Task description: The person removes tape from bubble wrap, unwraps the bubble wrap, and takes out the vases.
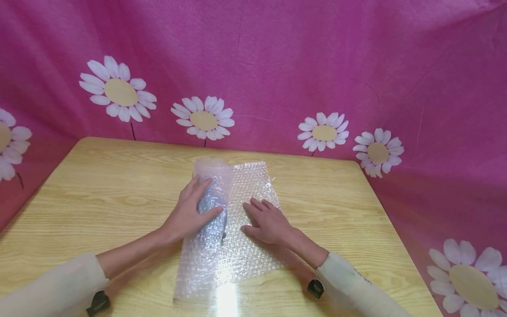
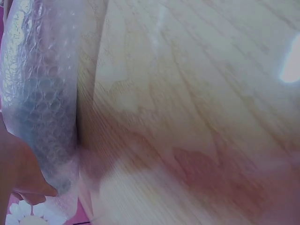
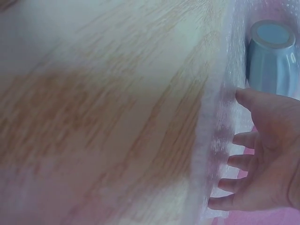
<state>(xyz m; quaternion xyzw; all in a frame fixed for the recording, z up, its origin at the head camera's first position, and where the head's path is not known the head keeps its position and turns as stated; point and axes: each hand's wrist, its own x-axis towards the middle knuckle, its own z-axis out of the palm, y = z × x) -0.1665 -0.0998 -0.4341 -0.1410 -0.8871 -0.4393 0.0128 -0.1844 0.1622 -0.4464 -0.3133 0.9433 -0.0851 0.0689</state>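
A sheet of bubble wrap (image 1: 253, 246) lies on the table, its left part folded over a blue cup (image 1: 211, 202). In the right wrist view one end of the cup (image 3: 272, 65) shows uncovered, with a pale round base. My left hand (image 1: 192, 213) grips the cup through the wrap, thumb on its right side and fingers toward the far side. In the left wrist view the blue shows through the bubbles (image 2: 42, 108). My right hand (image 1: 267, 222) rests on the flat right part of the wrap, fingers spread and fairly straight.
The wooden table (image 1: 336, 211) extends around the wrap on all sides. A pink cloth with white daisies (image 1: 277, 66) hangs behind and beside it. Light glares off the table near the wrap's front edge.
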